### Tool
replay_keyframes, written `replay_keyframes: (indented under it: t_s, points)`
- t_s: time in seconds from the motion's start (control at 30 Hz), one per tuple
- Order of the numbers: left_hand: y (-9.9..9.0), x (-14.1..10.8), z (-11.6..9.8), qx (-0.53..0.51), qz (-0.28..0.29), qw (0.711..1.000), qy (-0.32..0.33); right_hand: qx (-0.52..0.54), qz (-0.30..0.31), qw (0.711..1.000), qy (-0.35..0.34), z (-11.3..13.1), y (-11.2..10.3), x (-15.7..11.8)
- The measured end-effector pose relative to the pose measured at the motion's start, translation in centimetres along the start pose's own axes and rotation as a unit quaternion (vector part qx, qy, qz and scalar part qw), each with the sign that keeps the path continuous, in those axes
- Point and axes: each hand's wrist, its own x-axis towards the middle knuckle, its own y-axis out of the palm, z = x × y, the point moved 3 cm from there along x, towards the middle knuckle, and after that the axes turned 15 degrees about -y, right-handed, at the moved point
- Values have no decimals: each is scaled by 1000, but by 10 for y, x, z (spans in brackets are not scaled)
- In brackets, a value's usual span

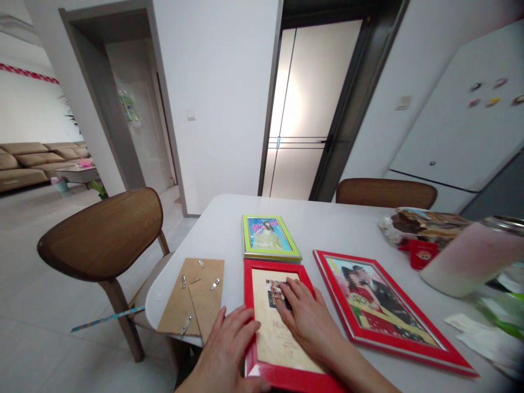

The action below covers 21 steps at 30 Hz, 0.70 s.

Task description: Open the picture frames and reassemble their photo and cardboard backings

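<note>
A red picture frame [251, 281] lies on the white table in front of me, with a cream printed sheet [272, 338] inside its border. My right hand [309, 316] rests flat on the sheet, its fingertips on a small dark photo [274, 293] near the top. Along the frame's left edge lies my left hand [233, 344], fingers spread and touching the border, thumb at the lower edge. Beyond this frame is a green frame [268, 237] with a picture of a figure in a pale dress. A second red frame [380, 305] with a photo of two people lies to the right.
Brown backing boards [196, 297] with metal clips lie left on the white table [323, 224]. At the right are a pink-white bottle [466, 259], a red packet [423, 254], a plastic bag of goods [429, 224] and tissues [483, 338]. Wooden chairs [110, 234] stand beside and behind the table.
</note>
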Motion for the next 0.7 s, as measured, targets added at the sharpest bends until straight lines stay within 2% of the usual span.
replay_keyframes:
  t_s: [0.07, 0.13, 0.27, 0.37, 0.43, 0.53, 0.6, 0.7]
  points:
    - [-8, -7, 19, 14, -24, 999, -25, 13, -3, 1000, 0, 5, -1, 4]
    - [-16, -16, 48, 41, -67, 994, -79, 57, -3, 998, -15, 22, -9, 8]
    - [-26, -28, 110, 100, -158, 965, -185, 186, 4, 978, -97, 87, -19, 24]
    - [-26, -31, 132, 96, -191, 960, -184, 219, 5, 968, -119, 132, -9, 42]
    - [-27, -31, 137, 80, -202, 962, -167, 231, -2, 967, -109, 148, 0, 52]
    - [-35, -31, 130, 53, -219, 963, -151, 294, -28, 951, -87, 149, 1, 56]
    - [-40, -32, 115, 32, -234, 962, -135, 339, -51, 937, -73, 136, -9, 48]
    - [-39, -27, 76, 6, -237, 968, -84, 357, -76, 929, -62, 105, -29, 22]
